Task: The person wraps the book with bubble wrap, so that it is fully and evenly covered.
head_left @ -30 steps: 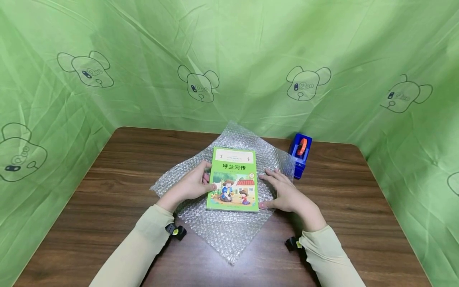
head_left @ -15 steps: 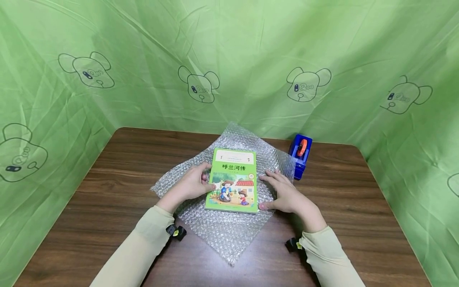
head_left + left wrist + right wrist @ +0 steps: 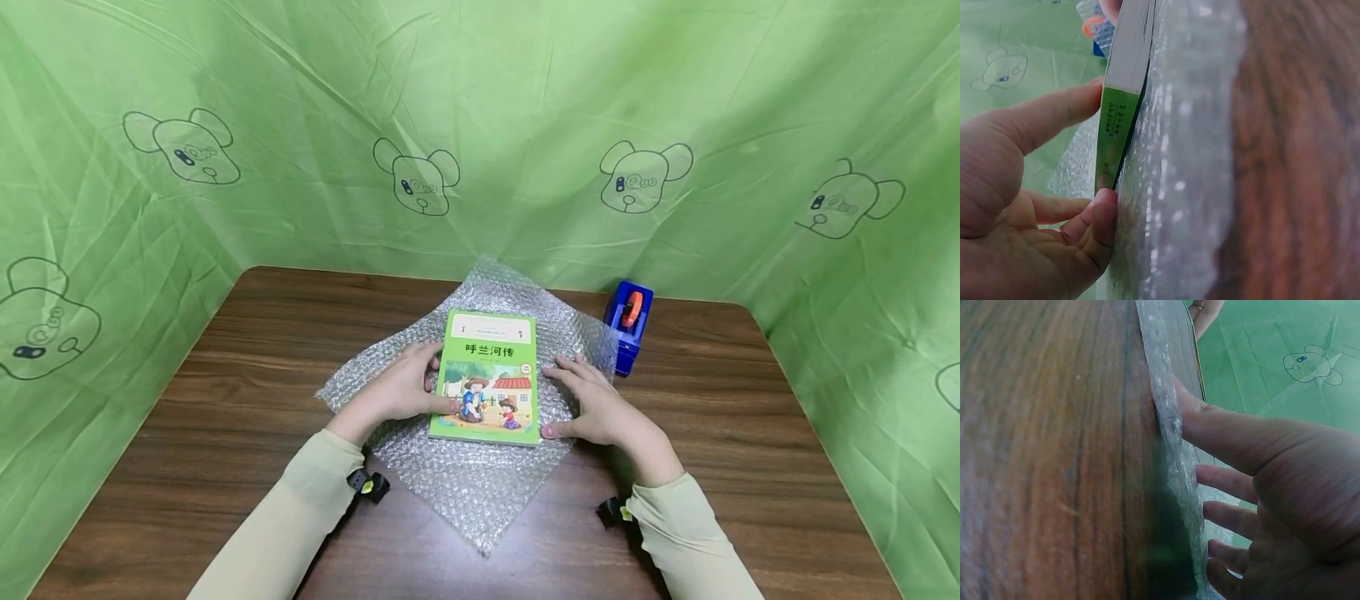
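Observation:
A green book (image 3: 491, 375) with an illustrated cover of two figures lies face up on a sheet of bubble wrap (image 3: 476, 492), set corner toward the person. My left hand (image 3: 401, 385) holds the book's left side; its thumb rests on the cover. In the left wrist view its bent fingers (image 3: 1105, 215) meet the spine low down, close to the wrap. At the right edge of the book, my right hand (image 3: 596, 407) rests with spread fingers on the wrap. Its thumb (image 3: 1200, 419) lies by the lower right corner; whether it touches the pages is unclear.
A blue tape dispenser (image 3: 628, 329) with an orange wheel stands at the back right, partly behind the wrap's right corner. Brown wooden tabletop (image 3: 247, 367) surrounds the wrap. Green cloth (image 3: 525, 100) with printed bear heads hangs along the back and sides.
The book has shifted very slightly toward the person. My left thumb has slid a little lower on the cover, and the left fingers have moved along the spine. The right hand stays put.

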`<action>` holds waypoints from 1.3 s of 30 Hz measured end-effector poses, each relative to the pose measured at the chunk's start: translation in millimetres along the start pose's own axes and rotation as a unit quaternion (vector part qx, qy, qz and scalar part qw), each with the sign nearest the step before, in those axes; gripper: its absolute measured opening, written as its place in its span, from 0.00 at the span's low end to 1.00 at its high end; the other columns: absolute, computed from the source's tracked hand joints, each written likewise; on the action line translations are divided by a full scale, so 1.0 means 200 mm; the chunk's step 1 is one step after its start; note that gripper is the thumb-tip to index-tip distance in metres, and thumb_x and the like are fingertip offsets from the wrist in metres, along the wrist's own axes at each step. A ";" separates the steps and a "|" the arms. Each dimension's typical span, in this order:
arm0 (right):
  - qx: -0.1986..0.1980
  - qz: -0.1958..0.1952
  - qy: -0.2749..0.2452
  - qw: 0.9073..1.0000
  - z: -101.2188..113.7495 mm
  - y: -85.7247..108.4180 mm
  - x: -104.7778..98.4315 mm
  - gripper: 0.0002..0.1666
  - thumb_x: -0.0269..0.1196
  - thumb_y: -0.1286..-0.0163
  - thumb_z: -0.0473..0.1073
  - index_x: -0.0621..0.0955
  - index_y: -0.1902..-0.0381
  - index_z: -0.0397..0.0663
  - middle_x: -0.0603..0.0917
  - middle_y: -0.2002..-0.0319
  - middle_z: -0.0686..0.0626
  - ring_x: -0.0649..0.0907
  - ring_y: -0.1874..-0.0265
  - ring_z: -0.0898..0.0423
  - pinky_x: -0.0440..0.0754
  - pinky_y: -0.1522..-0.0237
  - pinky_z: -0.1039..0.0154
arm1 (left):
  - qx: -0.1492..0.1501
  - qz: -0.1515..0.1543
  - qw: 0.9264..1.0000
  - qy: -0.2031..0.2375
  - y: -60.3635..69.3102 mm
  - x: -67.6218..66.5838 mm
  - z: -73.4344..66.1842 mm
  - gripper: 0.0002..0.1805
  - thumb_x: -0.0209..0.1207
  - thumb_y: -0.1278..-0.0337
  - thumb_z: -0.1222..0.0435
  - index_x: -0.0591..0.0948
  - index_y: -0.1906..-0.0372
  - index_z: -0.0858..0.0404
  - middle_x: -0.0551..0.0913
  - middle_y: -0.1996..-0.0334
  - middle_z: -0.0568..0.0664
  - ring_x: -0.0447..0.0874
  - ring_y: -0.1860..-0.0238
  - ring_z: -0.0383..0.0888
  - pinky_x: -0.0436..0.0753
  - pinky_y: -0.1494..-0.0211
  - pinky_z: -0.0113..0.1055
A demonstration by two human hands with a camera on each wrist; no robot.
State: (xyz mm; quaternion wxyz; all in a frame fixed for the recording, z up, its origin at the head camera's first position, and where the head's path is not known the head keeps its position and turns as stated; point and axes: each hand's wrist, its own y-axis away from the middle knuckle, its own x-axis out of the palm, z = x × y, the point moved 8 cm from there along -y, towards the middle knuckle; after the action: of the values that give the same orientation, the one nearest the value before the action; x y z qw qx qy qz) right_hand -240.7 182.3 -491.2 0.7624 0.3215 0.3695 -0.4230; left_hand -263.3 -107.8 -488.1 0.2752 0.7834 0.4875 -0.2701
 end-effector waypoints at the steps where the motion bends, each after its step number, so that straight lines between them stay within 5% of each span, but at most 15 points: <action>1: -0.003 0.001 0.002 1.000 0.00 0.00 0.00 0.61 0.84 0.41 0.61 0.71 0.17 0.49 0.59 0.14 0.36 0.51 0.15 0.27 0.48 0.20 0.23 | 0.001 0.002 1.000 -0.001 0.00 0.00 0.00 0.68 0.86 0.56 0.49 0.60 0.14 0.69 0.76 0.39 0.56 0.78 0.49 0.49 0.81 0.35 0.56; 11: -0.027 0.002 -0.005 1.000 0.04 0.03 -0.03 0.57 0.82 0.37 0.61 0.72 0.17 0.47 0.58 0.14 0.33 0.51 0.16 0.24 0.49 0.21 0.21 | -0.010 0.007 1.000 -0.012 0.00 0.01 0.00 0.68 0.86 0.57 0.51 0.60 0.13 0.65 0.75 0.40 0.54 0.77 0.48 0.49 0.82 0.37 0.54; 17: -0.040 -0.034 0.008 0.999 0.06 0.03 -0.07 0.46 0.81 0.35 0.56 0.79 0.24 0.44 0.64 0.17 0.31 0.58 0.18 0.25 0.56 0.21 0.23 | -0.011 0.008 1.000 -0.006 0.00 0.02 0.01 0.69 0.86 0.56 0.50 0.58 0.13 0.67 0.74 0.38 0.55 0.77 0.44 0.52 0.80 0.33 0.56; 27: -0.108 -0.034 -0.007 0.994 0.18 0.02 -0.03 0.38 0.71 0.23 0.46 0.75 0.20 0.47 0.68 0.19 0.32 0.67 0.20 0.30 0.65 0.22 0.28 | 0.001 0.012 1.000 0.010 0.00 0.02 0.01 0.68 0.86 0.55 0.50 0.58 0.14 0.69 0.74 0.40 0.53 0.75 0.48 0.49 0.80 0.36 0.50; 33: -0.107 -0.019 0.017 0.994 0.18 0.03 0.00 0.41 0.74 0.26 0.56 0.77 0.20 0.53 0.68 0.19 0.32 0.67 0.21 0.28 0.65 0.24 0.25 | 0.007 0.013 1.000 0.016 -0.01 0.01 0.00 0.68 0.86 0.55 0.51 0.58 0.14 0.69 0.74 0.44 0.52 0.74 0.52 0.47 0.79 0.41 0.47; 39: -0.085 -0.009 0.013 0.996 0.17 0.01 0.01 0.45 0.77 0.29 0.59 0.77 0.20 0.55 0.67 0.18 0.34 0.65 0.20 0.28 0.61 0.23 0.23 | -0.001 0.014 1.000 0.014 -0.01 0.02 0.01 0.70 0.87 0.57 0.50 0.57 0.14 0.68 0.75 0.43 0.52 0.76 0.49 0.47 0.80 0.36 0.50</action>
State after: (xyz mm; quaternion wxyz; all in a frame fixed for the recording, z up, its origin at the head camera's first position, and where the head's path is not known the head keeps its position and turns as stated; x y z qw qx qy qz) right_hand -227.5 154.9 -474.0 0.7785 0.2575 0.4166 -0.3926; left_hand -263.7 -106.8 -492.3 0.2726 0.7938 0.4803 -0.2547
